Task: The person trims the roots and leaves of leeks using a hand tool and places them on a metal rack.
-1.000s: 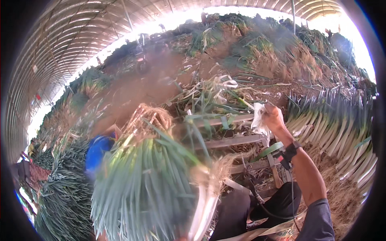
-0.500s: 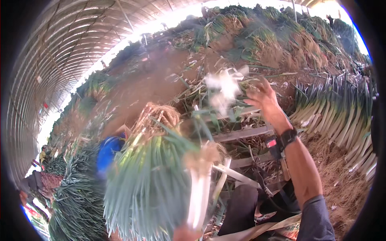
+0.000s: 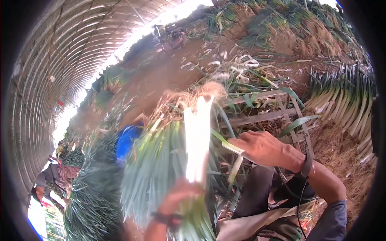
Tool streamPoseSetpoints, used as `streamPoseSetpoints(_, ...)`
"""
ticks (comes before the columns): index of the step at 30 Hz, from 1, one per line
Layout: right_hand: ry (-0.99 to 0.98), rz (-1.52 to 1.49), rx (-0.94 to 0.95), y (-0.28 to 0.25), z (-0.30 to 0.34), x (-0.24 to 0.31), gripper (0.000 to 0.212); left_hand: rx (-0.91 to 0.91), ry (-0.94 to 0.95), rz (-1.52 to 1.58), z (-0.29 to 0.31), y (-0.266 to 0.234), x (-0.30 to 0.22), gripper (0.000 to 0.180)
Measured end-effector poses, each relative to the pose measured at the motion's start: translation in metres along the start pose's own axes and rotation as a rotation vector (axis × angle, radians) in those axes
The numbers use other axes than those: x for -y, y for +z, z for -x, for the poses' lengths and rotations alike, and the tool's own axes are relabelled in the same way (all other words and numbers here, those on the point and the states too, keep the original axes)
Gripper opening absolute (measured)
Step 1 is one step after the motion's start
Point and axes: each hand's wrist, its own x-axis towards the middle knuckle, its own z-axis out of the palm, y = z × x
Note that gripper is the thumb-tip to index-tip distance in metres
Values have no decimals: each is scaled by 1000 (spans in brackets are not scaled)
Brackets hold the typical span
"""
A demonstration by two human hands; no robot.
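Note:
My left hand [image 3: 183,197], blurred, is closed around a few green onions [image 3: 198,138] just above their green leaves. Their thick white stalks stand up from my fist, overexposed, with brown roots at the top. My right hand [image 3: 265,148] is to the right of the stalks, its fingers pressed together on a pale green leaf strip [image 3: 231,147]. The strip's far end reaches toward the stalks; whether it is still joined to them I cannot tell. Behind my left hand a big heap of green onions [image 3: 150,168] lies with its roots away from me and its leaves toward me.
A wooden slatted frame [image 3: 257,117] littered with peeled leaves lies ahead of my right hand. Green onions [image 3: 345,96] lie in a row at the right. A blue object [image 3: 128,143] sits behind the heap. At the left another person [image 3: 54,180] bends beside another heap [image 3: 94,201].
My left hand has risen into view with the green onions. My right hand has come back toward me from over the peelings, where a white blurred clump was in the air, and now pinches a leaf strip.

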Motion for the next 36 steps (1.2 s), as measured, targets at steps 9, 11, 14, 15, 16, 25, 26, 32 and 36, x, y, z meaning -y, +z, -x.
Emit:
streamPoseSetpoints(9,-626,526,-47,-10,-7,31,47,344,104,241,-28,119,-114,45)
streamPoseSetpoints(11,-558,531,-106,-12,-1,25,42,345,108,71,-25,130,-119,46)
streamPoseSetpoints(14,-510,239,-132,13,3,29,26,257,15,-353,-22,139,-120,47)
streamPoseSetpoints(15,-494,329,-118,28,6,29,23,252,-37,-483,-23,145,-122,48)
streamPoseSetpoints(16,-477,391,-104,16,9,29,23,262,-81,-595,-26,149,-126,49)
streamPoseSetpoints(25,-360,717,26,-64,40,-11,22,381,-179,-985,-38,183,-148,54)
streamPoseSetpoints(26,-352,818,-174,-64,52,-26,16,361,-118,-961,-37,187,-154,53)
streamPoseSetpoints(32,-23,1051,-251,-248,129,-45,16,219,337,-739,-36,229,-200,50)
streamPoseSetpoints(36,468,1115,-477,-344,207,-9,40,129,571,-625,-29,254,-235,48)
